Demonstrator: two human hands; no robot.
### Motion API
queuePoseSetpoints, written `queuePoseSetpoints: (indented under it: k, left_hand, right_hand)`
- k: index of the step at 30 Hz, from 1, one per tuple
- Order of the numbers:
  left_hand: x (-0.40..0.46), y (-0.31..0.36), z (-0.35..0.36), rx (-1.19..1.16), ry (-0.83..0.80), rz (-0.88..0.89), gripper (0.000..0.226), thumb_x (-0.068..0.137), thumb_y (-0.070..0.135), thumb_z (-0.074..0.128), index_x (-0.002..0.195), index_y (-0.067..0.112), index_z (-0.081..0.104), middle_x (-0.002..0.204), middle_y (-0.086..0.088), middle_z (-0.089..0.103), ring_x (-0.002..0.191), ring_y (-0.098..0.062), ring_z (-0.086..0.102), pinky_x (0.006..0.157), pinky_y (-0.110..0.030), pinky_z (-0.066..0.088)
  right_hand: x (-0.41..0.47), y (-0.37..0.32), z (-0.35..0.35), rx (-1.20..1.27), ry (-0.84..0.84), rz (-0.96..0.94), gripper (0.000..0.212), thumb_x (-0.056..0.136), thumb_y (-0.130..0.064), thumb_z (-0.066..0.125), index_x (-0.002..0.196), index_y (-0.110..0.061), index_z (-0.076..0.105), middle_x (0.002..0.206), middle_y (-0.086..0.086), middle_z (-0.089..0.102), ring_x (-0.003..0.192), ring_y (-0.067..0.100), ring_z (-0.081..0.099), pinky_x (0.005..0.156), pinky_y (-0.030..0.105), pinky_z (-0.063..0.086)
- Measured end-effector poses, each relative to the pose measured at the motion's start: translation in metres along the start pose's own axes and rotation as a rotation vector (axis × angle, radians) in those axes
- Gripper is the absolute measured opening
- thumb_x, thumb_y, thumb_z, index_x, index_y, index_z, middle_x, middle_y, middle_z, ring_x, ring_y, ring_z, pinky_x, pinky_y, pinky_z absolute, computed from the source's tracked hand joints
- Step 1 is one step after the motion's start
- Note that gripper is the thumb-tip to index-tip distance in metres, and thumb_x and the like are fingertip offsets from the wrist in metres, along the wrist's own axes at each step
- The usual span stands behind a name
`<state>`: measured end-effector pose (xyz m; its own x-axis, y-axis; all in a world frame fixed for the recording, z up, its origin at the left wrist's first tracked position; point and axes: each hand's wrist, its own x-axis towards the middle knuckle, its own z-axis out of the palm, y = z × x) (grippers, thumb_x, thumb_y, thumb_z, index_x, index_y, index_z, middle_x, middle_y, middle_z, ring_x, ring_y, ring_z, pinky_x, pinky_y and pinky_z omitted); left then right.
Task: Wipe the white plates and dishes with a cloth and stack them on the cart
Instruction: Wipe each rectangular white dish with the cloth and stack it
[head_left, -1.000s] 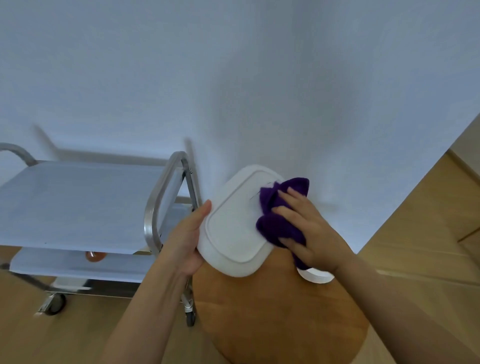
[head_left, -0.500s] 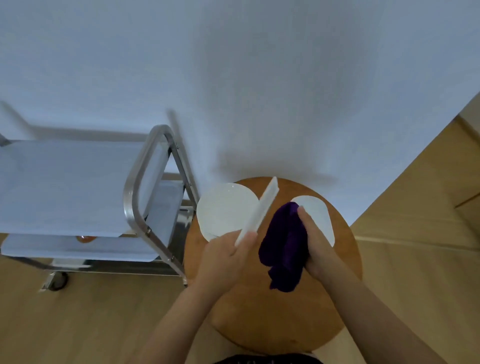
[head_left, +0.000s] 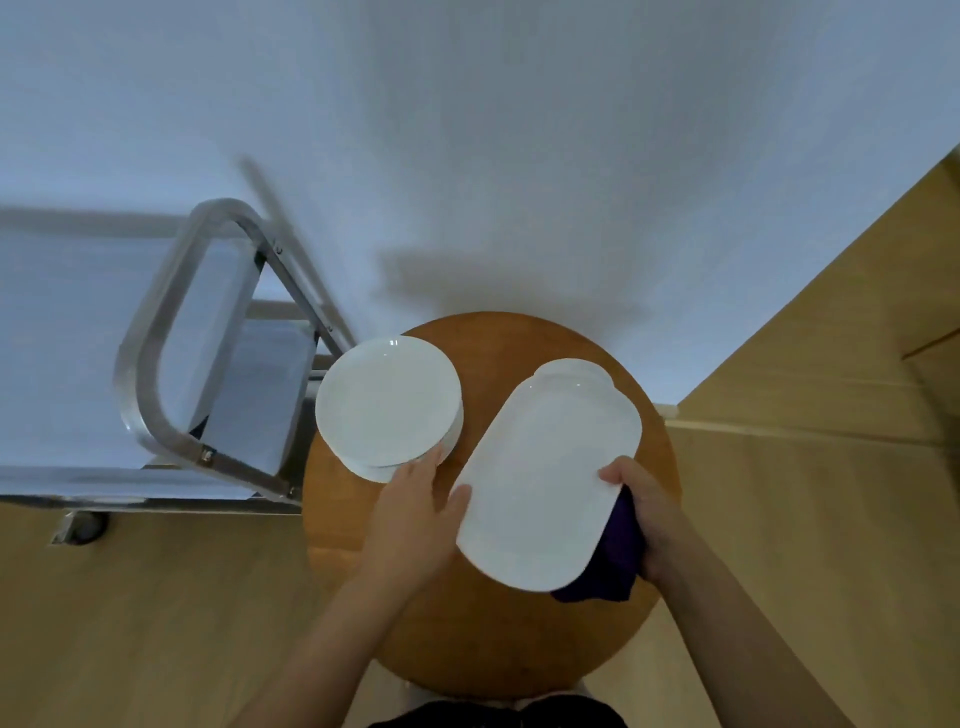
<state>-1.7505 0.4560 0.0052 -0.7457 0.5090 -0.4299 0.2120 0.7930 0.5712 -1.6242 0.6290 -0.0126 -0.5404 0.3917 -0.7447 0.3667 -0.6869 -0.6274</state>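
Both hands are on the white rectangular platter (head_left: 550, 478), which is held flat over the round wooden tabletop (head_left: 519, 343) with its glossy face up. On that platter's near right edge, the right hand (head_left: 649, 514) has its thumb curled over the rim, and its fingers go under the dish together with a bunched purple cloth (head_left: 608, 566) — the cloth pokes out past the platter's near right corner. At the platter's near left edge, the left hand (head_left: 415, 514) has its thumb laid against the rim; its fingers stretch out fairly straight toward the stack of round white plates (head_left: 387, 400), with the fingertips at or just over that stack's near rim, though I cannot tell whether they touch it. I also cannot tell whether this hand grips the platter or only steadies it.

Left of the platter, the round plates sit piled on the tabletop, near its left edge. Farther left of the platter, beside the tabletop, stands the metal cart (head_left: 171, 332) with its rounded tubular handle and pale shelves, one caster showing low down. Beyond the platter rises a plain white wall (head_left: 519, 156) — light wood flooring (head_left: 779, 519) spreads out to the platter's right and below.
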Motion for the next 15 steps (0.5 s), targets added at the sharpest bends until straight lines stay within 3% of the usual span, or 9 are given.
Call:
queuePoseSetpoints:
  k: [2, 3, 5, 7, 9, 11, 13, 15]
  left_hand:
    - [0.014, 0.000, 0.005, -0.270, -0.246, -0.153, 0.021, 0.095, 0.033, 0.052, 0.108, 0.023, 0.065, 0.114, -0.001, 0.066, 0.101, -0.016, 0.063, 0.089, -0.035, 0.052]
    - [0.019, 0.002, 0.010, -0.341, -0.300, -0.190, 0.016, 0.095, 0.027, 0.052, 0.097, 0.022, 0.067, 0.103, 0.000, 0.068, 0.093, -0.015, 0.066, 0.082, -0.031, 0.056]
    - [0.030, 0.007, 0.024, -0.427, -0.295, -0.247, 0.018, 0.096, 0.022, 0.052, 0.087, 0.021, 0.068, 0.092, 0.004, 0.070, 0.085, -0.012, 0.068, 0.069, -0.023, 0.056]
    - [0.038, 0.014, 0.042, -0.508, -0.235, -0.294, 0.022, 0.096, 0.019, 0.052, 0.081, 0.023, 0.069, 0.083, 0.008, 0.071, 0.078, -0.009, 0.068, 0.059, -0.017, 0.053]
    - [0.051, 0.021, 0.061, -0.541, -0.176, -0.309, 0.023, 0.096, 0.017, 0.052, 0.082, 0.023, 0.069, 0.084, 0.008, 0.070, 0.079, -0.010, 0.068, 0.060, -0.017, 0.053]
    - [0.065, 0.028, 0.080, -0.584, -0.126, -0.335, 0.018, 0.096, 0.015, 0.052, 0.090, 0.017, 0.069, 0.093, 0.003, 0.070, 0.088, -0.015, 0.067, 0.072, -0.026, 0.057]
    - [0.080, 0.036, 0.099, -0.616, -0.079, -0.367, 0.016, 0.096, 0.014, 0.052, 0.091, 0.015, 0.068, 0.098, -0.002, 0.069, 0.094, -0.020, 0.065, 0.083, -0.037, 0.057]
    - [0.093, 0.044, 0.116, -0.633, -0.025, -0.402, 0.018, 0.095, 0.013, 0.053, 0.083, 0.017, 0.066, 0.091, 0.000, 0.068, 0.089, -0.020, 0.064, 0.085, -0.042, 0.056]
  right_hand:
    - [0.012, -0.006, -0.013, -0.034, -0.029, 0.015, 0.049, 0.074, -0.024, 0.061, 0.119, -0.010, 0.052, 0.110, 0.016, 0.064, 0.097, 0.034, 0.062, 0.066, 0.038, 0.052]
    - [0.018, -0.008, -0.018, -0.034, -0.041, 0.022, 0.044, 0.080, -0.025, 0.060, 0.121, -0.011, 0.053, 0.109, 0.015, 0.065, 0.097, 0.033, 0.063, 0.068, 0.038, 0.052]
    - [0.029, -0.009, -0.028, -0.016, -0.082, 0.027, 0.044, 0.083, -0.041, 0.061, 0.120, -0.017, 0.055, 0.109, 0.010, 0.068, 0.097, 0.030, 0.065, 0.073, 0.040, 0.054]
    - [0.039, -0.006, -0.037, -0.038, -0.138, 0.025, 0.059, 0.072, -0.060, 0.060, 0.119, -0.026, 0.056, 0.109, 0.003, 0.070, 0.099, 0.025, 0.067, 0.077, 0.039, 0.056]
    - [0.048, 0.005, -0.047, -0.084, -0.167, 0.038, 0.073, 0.062, -0.067, 0.059, 0.124, -0.029, 0.052, 0.114, -0.001, 0.068, 0.104, 0.022, 0.065, 0.087, 0.040, 0.054]
    - [0.056, 0.020, -0.056, -0.107, -0.190, 0.075, 0.077, 0.062, -0.066, 0.058, 0.129, -0.029, 0.047, 0.120, 0.000, 0.064, 0.110, 0.022, 0.061, 0.095, 0.043, 0.049]
    - [0.062, 0.033, -0.064, -0.127, -0.199, 0.121, 0.078, 0.061, -0.066, 0.057, 0.128, -0.027, 0.048, 0.120, 0.002, 0.062, 0.110, 0.021, 0.060, 0.096, 0.042, 0.049]
    - [0.066, 0.046, -0.072, -0.162, -0.203, 0.170, 0.073, 0.062, -0.064, 0.058, 0.124, -0.024, 0.051, 0.116, 0.006, 0.064, 0.104, 0.023, 0.063, 0.092, 0.042, 0.051]
